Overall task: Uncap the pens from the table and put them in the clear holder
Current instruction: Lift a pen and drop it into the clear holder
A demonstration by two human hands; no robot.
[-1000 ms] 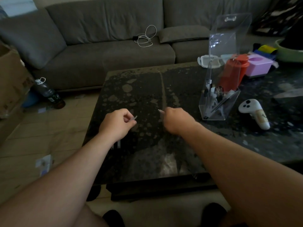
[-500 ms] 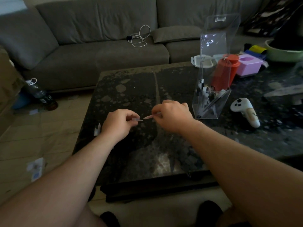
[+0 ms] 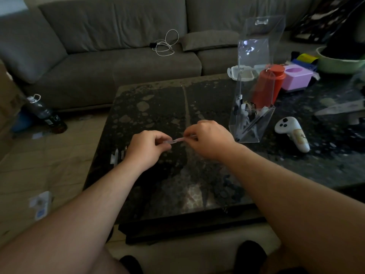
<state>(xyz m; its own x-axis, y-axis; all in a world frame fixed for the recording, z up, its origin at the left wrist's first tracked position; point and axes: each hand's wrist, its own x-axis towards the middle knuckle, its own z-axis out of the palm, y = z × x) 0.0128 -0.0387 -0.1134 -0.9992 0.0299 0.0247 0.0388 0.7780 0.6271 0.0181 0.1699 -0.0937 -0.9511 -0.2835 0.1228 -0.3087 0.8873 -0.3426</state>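
A thin pale pen is held level above the dark stone table, between both hands. My left hand pinches the pen's left end, where its cap is. My right hand grips the barrel on the right. The two hands nearly touch. The clear holder stands upright to the right of my right hand, with several pens leaning inside its base. Small pale caps lie on the table by the left edge, behind my left wrist.
A white game controller lies right of the holder. Behind the holder stand a red canister, a pink box and a white lidded container. A grey sofa runs along the far side. A bottle stands on the floor at left.
A second ago my hands were apart, each shut on something small. They came together over the table, and both now hold the one pen between them.
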